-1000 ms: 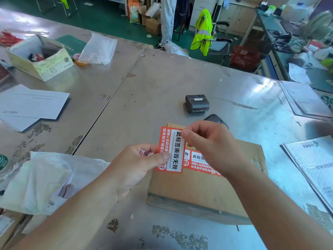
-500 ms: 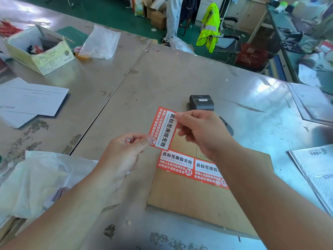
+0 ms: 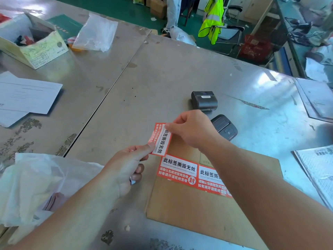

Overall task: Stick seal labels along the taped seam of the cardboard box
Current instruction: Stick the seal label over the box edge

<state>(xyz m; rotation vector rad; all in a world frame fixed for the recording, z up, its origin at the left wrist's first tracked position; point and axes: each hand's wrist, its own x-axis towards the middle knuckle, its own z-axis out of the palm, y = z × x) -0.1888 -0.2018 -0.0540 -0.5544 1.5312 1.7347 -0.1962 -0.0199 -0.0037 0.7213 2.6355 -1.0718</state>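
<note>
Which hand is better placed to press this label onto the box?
Probably the right hand: it pinches the label's far end above the cardboard box; the left hand is beside it.

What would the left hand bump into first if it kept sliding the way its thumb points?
Probably the right hand. The left hand pinches the red-and-white paper seal label, and the right hand's fingers pinch its far end, straight ahead. Depth is hard to judge.

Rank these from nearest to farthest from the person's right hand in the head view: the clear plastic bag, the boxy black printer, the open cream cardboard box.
1. boxy black printer, just beyond the right hand
2. clear plastic bag, far left
3. open cream cardboard box, farthest left
</note>
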